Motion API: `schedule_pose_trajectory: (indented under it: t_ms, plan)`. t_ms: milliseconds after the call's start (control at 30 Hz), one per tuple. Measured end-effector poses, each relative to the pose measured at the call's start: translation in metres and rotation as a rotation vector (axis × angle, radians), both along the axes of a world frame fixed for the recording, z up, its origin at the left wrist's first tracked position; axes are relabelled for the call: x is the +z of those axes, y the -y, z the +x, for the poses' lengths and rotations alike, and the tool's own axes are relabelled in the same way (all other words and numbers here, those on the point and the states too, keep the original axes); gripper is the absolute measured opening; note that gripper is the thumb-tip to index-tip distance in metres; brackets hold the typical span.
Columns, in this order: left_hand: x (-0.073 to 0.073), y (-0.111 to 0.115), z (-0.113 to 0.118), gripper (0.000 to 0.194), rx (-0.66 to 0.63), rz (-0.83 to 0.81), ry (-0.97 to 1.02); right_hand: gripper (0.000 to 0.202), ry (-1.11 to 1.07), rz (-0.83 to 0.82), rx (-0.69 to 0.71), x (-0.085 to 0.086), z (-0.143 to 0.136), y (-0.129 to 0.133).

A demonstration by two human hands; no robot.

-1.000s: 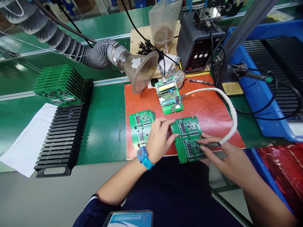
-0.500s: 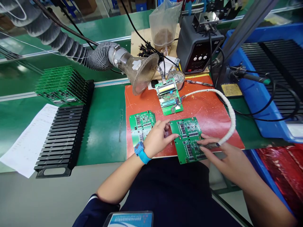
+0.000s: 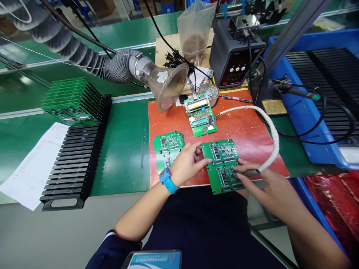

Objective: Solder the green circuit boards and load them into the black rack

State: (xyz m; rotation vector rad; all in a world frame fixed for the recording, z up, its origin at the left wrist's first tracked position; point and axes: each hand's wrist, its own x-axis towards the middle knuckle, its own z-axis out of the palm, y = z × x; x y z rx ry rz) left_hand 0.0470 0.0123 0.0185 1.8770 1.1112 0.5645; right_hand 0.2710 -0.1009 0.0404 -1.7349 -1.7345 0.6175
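A green circuit board (image 3: 221,165) with two black digit displays lies in front of me, its near end sticking out past the table edge. My left hand (image 3: 186,164) grips its left edge, thumb on top and fingers by the far corner. In my right hand (image 3: 262,183) is the dark probe end (image 3: 249,172) of a white-sleeved cable (image 3: 274,140), pinched and held against the board's right side. That cable leads to a small board with a lit display (image 3: 198,104). Left of my left hand lie more circuit boards (image 3: 168,144), partly covered by it.
A black slotted rack (image 3: 70,160) holds several upright boards (image 3: 74,99) at left. A fume-extraction funnel (image 3: 171,86) hangs over the red mat (image 3: 238,123). Behind stands a soldering station (image 3: 235,56); a blue bin (image 3: 305,138) is at right.
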Motion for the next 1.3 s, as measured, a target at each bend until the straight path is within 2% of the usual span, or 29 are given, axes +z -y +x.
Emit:
schedule_pose_trajectory:
  t_ms: [267, 700, 800, 900, 1000, 1167, 1300]
  plan:
    - [0.007, 0.0, 0.002, 0.045, 0.003, -0.047, 0.013, 0.014, 0.001, 0.006, -0.013, 0.004, -0.003, -0.002]
    - [0.005, 0.0, 0.003, 0.043, 0.048, -0.076, 0.096, 0.015, -0.031, -0.025, -0.017, -0.001, -0.001, 0.0]
    - [0.006, 0.006, 0.007, 0.044, 0.099, -0.172, 0.224, 0.017, -0.094, -0.082, -0.011, 0.002, 0.007, 0.0]
    - [0.011, 0.014, 0.006, 0.045, 0.121, -0.396, 0.452, 0.018, -0.254, -0.038, -0.036, 0.01, 0.017, -0.007]
    - [0.018, 0.016, -0.01, 0.05, 0.185, -0.507, 0.568, 0.019, -0.457, 0.015, -0.136, 0.015, 0.02, -0.024]
    - [0.019, -0.005, -0.065, 0.059, 0.466, -0.334, 0.501, 0.024, -0.528, 0.04, -0.19, 0.001, 0.007, -0.057]
    - [0.008, -0.022, -0.099, 0.072, 0.544, -0.227, 0.329, 0.024, -0.477, 0.013, -0.185, -0.009, -0.002, -0.069]
